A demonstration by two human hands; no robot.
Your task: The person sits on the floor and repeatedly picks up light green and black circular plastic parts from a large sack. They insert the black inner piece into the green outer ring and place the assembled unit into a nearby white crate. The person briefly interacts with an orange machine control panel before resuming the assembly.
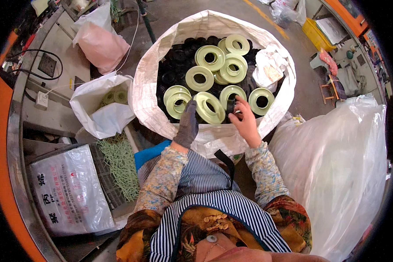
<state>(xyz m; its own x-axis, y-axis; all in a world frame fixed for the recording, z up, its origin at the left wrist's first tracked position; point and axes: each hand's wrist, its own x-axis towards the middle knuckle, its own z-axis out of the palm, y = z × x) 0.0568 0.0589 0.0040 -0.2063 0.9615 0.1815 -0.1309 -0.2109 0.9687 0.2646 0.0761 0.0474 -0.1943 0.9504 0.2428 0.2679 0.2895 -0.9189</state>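
My left hand (188, 124), in a dark grey glove, grips a pale green flanged plastic ring (201, 105) by its left edge, tilted above the sack's near side. Between the fingers and thumb of my bare right hand (247, 124) is a small black plastic ring (230, 107), close to the green one's right. Both hands are over a large white woven sack (146, 83) with its mouth rolled wide. Inside, several more pale green rings (199, 78) lie on a heap of black plastic parts (175, 56). Some green rings are stacked on each other.
Left of the sack stands a smaller white bag (87, 100) with green rings inside. Thin green plastic sticks (120, 163) lie below it, beside a printed white bag (74, 192). A bulky translucent bag (332, 170) fills the right side. A crumpled white bag (268, 65) lies in the sack.
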